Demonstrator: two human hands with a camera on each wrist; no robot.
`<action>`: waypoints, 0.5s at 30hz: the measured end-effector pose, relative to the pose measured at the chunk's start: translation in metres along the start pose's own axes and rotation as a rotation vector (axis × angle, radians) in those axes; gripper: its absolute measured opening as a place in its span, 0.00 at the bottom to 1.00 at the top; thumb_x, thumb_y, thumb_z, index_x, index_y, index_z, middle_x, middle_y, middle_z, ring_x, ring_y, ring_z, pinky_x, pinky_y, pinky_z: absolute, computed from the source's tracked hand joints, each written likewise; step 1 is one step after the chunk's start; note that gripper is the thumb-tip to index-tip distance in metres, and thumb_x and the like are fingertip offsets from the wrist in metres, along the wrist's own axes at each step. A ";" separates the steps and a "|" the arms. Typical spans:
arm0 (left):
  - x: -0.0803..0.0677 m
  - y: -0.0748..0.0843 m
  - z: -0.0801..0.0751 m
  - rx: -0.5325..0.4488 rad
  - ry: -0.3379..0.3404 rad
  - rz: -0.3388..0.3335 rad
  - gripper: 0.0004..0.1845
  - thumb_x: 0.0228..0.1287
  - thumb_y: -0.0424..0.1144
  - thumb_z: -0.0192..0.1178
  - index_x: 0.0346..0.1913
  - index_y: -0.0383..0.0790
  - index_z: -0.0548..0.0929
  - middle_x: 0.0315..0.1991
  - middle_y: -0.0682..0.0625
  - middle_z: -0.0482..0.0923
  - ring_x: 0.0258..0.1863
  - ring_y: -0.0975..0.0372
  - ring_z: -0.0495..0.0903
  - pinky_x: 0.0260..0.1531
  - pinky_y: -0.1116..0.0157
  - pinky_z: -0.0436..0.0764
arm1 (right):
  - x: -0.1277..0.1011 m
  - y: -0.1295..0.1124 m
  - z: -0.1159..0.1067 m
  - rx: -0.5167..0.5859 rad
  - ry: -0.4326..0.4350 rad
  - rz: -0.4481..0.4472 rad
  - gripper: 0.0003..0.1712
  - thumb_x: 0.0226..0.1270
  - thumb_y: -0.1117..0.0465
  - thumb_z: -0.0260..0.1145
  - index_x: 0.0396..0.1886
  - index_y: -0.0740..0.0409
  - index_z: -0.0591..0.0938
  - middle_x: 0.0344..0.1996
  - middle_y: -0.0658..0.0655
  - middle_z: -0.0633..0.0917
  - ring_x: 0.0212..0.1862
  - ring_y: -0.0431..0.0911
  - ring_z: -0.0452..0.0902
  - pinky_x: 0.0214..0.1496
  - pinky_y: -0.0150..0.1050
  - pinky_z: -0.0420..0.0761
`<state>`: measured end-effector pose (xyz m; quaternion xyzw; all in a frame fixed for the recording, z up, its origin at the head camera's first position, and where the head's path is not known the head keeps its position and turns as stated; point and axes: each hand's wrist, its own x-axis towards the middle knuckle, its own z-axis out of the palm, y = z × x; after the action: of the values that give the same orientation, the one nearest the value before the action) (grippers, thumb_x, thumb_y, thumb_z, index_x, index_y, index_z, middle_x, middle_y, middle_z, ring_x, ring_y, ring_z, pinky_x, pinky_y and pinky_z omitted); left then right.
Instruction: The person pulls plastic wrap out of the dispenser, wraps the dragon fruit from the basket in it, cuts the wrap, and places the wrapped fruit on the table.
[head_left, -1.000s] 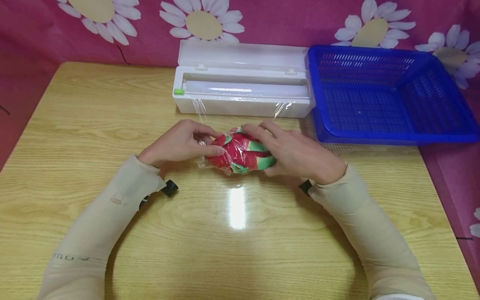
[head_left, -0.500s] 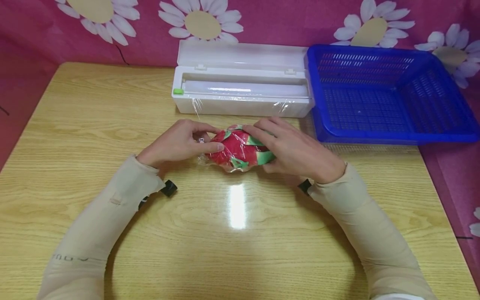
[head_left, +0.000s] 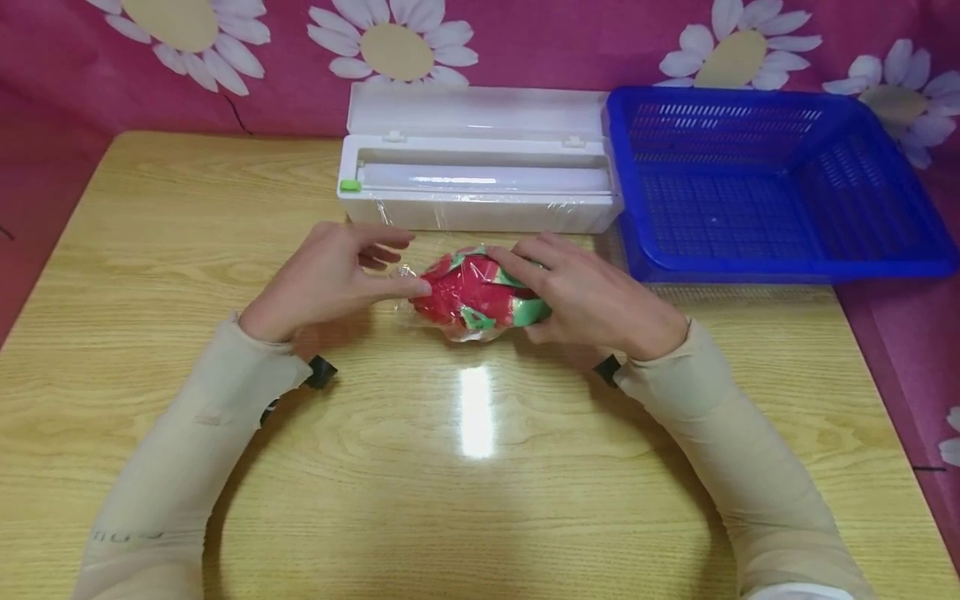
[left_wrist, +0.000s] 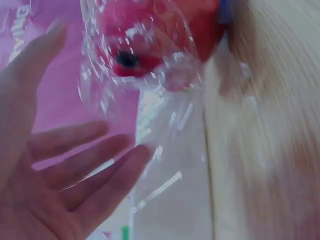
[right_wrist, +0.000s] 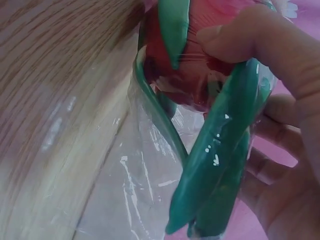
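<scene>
A red dragon fruit (head_left: pixel 480 292) with green scales lies under clear plastic wrap in front of the dispenser. My right hand (head_left: pixel 588 296) grips its right end, the thumb (right_wrist: pixel 235 37) pressing the wrapped skin in the right wrist view. At the fruit's left end is my left hand (head_left: pixel 330 279), its fingers spread and apart from the fruit. In the left wrist view those fingers (left_wrist: pixel 100 175) are loosely extended near the crinkled wrap (left_wrist: pixel 100 95). The white cling film dispenser (head_left: pixel 480 212) stands with its lid up, and film stretches from its roll (head_left: pixel 487 177) toward the fruit.
A blue plastic basket (head_left: pixel 780 271) stands at the back right, against the dispenser's right end. The wooden table (head_left: pixel 480 517) reaches a pink flowered cloth (head_left: pixel 540 42) at the back. A green slider (head_left: pixel 350 185) sits at the dispenser's left corner.
My left hand has let go of the fruit's left end and drawn back to the left, its fingers spreading. The right hand keeps its grip. The view has shifted slightly.
</scene>
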<state>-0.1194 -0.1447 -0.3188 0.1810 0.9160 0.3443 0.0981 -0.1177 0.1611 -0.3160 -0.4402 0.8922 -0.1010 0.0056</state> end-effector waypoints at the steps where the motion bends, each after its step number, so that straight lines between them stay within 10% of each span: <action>1: -0.001 0.003 0.001 0.012 0.027 0.038 0.40 0.54 0.59 0.77 0.67 0.44 0.81 0.61 0.46 0.85 0.56 0.53 0.86 0.59 0.50 0.85 | 0.000 0.001 0.000 -0.001 0.002 -0.001 0.54 0.48 0.56 0.84 0.76 0.60 0.71 0.58 0.59 0.82 0.63 0.55 0.76 0.66 0.50 0.82; 7: -0.002 0.015 0.020 0.102 0.062 0.321 0.54 0.47 0.59 0.81 0.76 0.45 0.70 0.69 0.47 0.77 0.66 0.57 0.79 0.66 0.53 0.82 | 0.000 0.004 0.001 -0.008 0.040 -0.018 0.52 0.46 0.57 0.84 0.73 0.62 0.74 0.55 0.61 0.84 0.56 0.53 0.81 0.60 0.48 0.86; 15: -0.003 0.014 0.035 0.180 0.009 0.364 0.57 0.50 0.50 0.82 0.79 0.41 0.60 0.71 0.43 0.72 0.69 0.55 0.76 0.67 0.55 0.81 | 0.001 0.007 0.002 0.000 0.049 -0.027 0.52 0.48 0.57 0.83 0.74 0.62 0.72 0.58 0.64 0.85 0.58 0.56 0.84 0.60 0.49 0.87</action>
<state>-0.1026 -0.1155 -0.3350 0.3503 0.8957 0.2737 0.0134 -0.1237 0.1640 -0.3193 -0.4494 0.8861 -0.1118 -0.0175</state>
